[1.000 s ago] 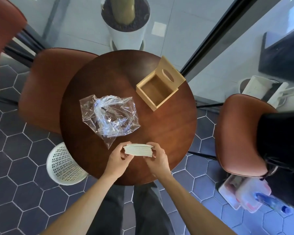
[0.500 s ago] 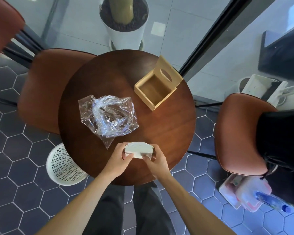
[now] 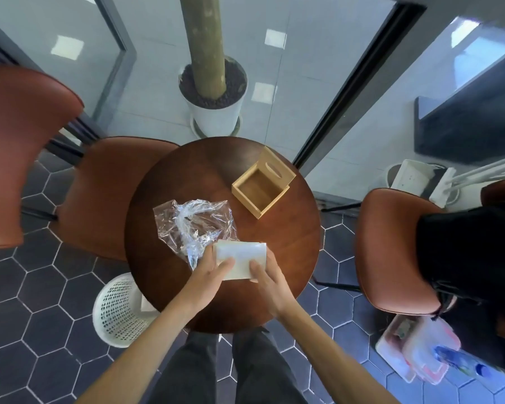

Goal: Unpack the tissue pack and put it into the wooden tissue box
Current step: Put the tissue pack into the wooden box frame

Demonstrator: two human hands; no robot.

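Note:
A white stack of tissues (image 3: pixel 241 259) is held above the near part of the round wooden table (image 3: pixel 292 246), its broad face turned up toward me. My left hand (image 3: pixel 213 271) grips its left end and my right hand (image 3: pixel 264 274) grips its right end. The empty clear plastic wrapper (image 3: pixel 194 221) lies crumpled on the table just left of the stack. The wooden tissue box (image 3: pixel 261 191) sits at the table's far right, open on top, with its slotted lid (image 3: pixel 277 169) leaning against its far side.
Brown chairs stand to the left (image 3: pixel 105 196) and right (image 3: pixel 391 249) of the table. A white mesh bin (image 3: pixel 118 312) is on the floor at the near left. A potted trunk (image 3: pixel 213 103) stands beyond the table. Plastic containers (image 3: pixel 414 351) lie on the floor at the right.
The tissue stack has been tilted from edge-on to face-up and lifted slightly toward the wrapper. My head has moved, so the table appears lower in view.

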